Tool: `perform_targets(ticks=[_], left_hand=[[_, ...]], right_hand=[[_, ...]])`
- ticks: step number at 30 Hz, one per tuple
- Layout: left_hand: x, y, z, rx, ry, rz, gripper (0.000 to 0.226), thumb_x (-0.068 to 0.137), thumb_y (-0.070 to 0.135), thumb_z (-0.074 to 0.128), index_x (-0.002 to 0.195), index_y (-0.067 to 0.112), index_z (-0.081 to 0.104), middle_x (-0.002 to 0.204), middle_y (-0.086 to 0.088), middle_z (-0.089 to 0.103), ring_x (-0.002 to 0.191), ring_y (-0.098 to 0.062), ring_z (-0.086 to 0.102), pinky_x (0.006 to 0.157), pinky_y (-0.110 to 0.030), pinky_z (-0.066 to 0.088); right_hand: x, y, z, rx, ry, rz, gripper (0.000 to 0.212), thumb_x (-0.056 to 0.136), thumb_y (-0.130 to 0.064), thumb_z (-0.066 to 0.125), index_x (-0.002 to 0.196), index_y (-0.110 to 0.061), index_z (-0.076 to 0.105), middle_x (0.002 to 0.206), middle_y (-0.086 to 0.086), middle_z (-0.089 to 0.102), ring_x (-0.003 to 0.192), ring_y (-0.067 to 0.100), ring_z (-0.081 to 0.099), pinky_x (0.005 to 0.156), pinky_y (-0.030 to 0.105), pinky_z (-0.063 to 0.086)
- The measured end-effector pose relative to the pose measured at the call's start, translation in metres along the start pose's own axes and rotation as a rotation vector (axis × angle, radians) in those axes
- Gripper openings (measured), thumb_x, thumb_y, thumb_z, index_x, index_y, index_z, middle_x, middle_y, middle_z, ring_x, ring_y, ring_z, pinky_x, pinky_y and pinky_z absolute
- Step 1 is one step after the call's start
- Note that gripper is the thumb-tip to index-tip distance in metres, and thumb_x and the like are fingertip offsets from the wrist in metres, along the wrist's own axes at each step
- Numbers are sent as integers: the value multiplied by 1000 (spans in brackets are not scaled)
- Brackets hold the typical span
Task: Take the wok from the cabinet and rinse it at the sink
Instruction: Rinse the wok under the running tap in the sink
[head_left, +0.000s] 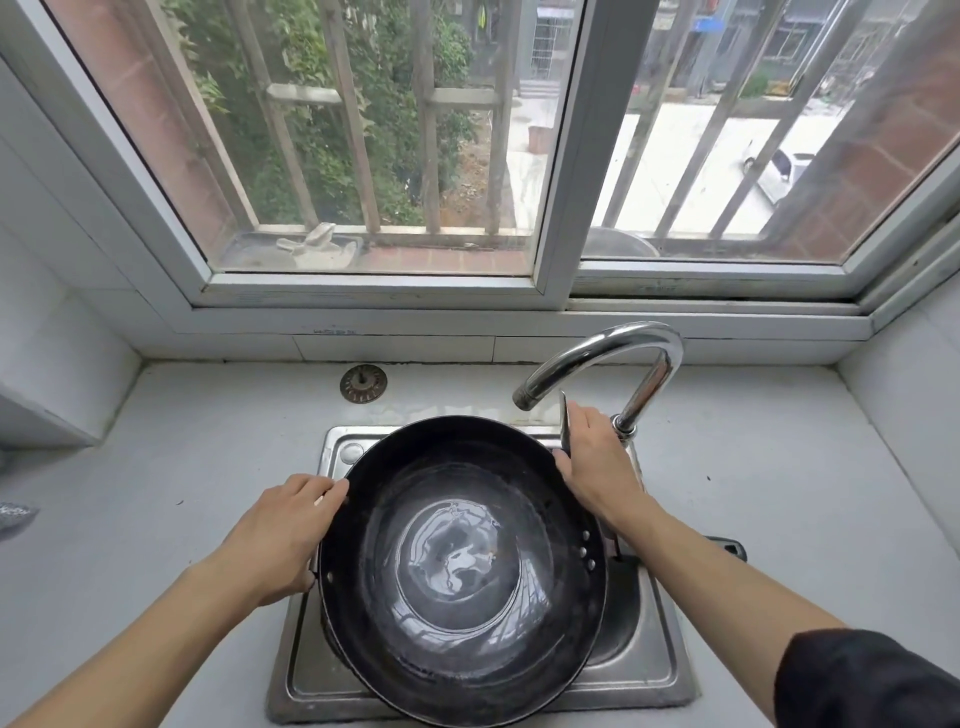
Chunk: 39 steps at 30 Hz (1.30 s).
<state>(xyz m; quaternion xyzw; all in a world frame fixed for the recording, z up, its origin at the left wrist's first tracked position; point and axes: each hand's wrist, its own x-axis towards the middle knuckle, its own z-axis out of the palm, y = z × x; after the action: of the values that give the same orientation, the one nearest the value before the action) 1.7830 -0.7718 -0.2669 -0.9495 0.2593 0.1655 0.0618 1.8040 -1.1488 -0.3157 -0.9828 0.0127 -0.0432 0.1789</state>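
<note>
A large black wok (462, 639) sits over the steel sink (660, 670), with a shallow pool of water shining in its bottom. My left hand (280, 540) grips the wok's left rim near its small side handle. My right hand (597, 462) rests on the faucet lever (564, 415) at the wok's upper right rim, thumb touching the rim. The wok's long handle (727, 548) pokes out to the right under my right forearm. The chrome faucet (623, 358) arches above the wok, and no water runs from its spout.
A round metal sink strainer (363, 383) lies on the grey countertop (182, 467) behind the sink. A barred window (395, 156) fills the wall ahead. White tiled walls close in on the left and right.
</note>
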Motion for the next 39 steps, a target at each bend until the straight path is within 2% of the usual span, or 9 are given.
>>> perform_targets(ticks=[7, 13, 17, 19, 22, 29, 34, 39], left_hand=[[-2, -1, 9, -118, 70, -12, 91, 73, 39, 75, 150, 24, 28, 147, 8, 40, 137, -18, 33, 101, -28, 43], [-11, 0, 16, -98, 138, 4, 91, 43, 24, 88, 127, 17, 54, 121, -1, 61, 112, -26, 59, 76, -33, 57], [-13, 1, 18, -84, 133, -8, 85, 49, 24, 88, 127, 17, 55, 126, -2, 59, 117, -27, 56, 83, -35, 57], [-13, 0, 18, -72, 131, -12, 84, 49, 24, 87, 126, 17, 56, 126, -2, 60, 117, -27, 56, 82, -35, 57], [-13, -1, 19, -64, 138, -7, 82, 46, 24, 85, 124, 16, 57, 123, -1, 60, 115, -27, 57, 79, -33, 57], [-12, -1, 21, -44, 163, 5, 87, 40, 26, 89, 120, 14, 59, 119, -3, 63, 111, -28, 60, 77, -33, 58], [-13, -1, 20, -35, 152, -5, 88, 40, 27, 91, 121, 14, 59, 121, -3, 63, 112, -27, 60, 78, -32, 57], [-13, -1, 19, -18, 130, -23, 93, 38, 29, 94, 123, 14, 60, 122, -3, 63, 112, -26, 61, 79, -32, 57]], right_hand=[[12, 7, 22, 122, 109, 84, 29, 81, 2, 62, 108, -7, 55, 89, 5, 52, 81, 21, 46, 73, 29, 39], [12, 10, 36, 125, 224, 70, 29, 78, 7, 64, 104, -4, 58, 88, 10, 56, 80, 25, 51, 75, 34, 47], [13, 11, 41, 200, 262, 102, 25, 81, 5, 62, 104, -4, 60, 93, 9, 58, 85, 24, 52, 81, 31, 44], [14, 10, 42, 254, 283, 137, 22, 84, 2, 62, 105, -4, 61, 94, 8, 59, 86, 23, 53, 82, 28, 42], [16, 10, 45, 267, 310, 153, 18, 85, -1, 63, 102, -4, 61, 92, 8, 60, 86, 24, 54, 82, 32, 44], [15, 9, 48, 281, 345, 156, 11, 85, -1, 62, 94, -6, 59, 87, 2, 55, 82, 18, 47, 78, 24, 35], [17, 12, 50, 272, 352, 125, 11, 83, 1, 63, 90, -6, 57, 85, 5, 57, 80, 20, 49, 76, 30, 40], [17, 12, 54, 275, 366, 108, 14, 81, 4, 62, 86, -6, 55, 82, 6, 54, 79, 22, 47, 74, 27, 35]])
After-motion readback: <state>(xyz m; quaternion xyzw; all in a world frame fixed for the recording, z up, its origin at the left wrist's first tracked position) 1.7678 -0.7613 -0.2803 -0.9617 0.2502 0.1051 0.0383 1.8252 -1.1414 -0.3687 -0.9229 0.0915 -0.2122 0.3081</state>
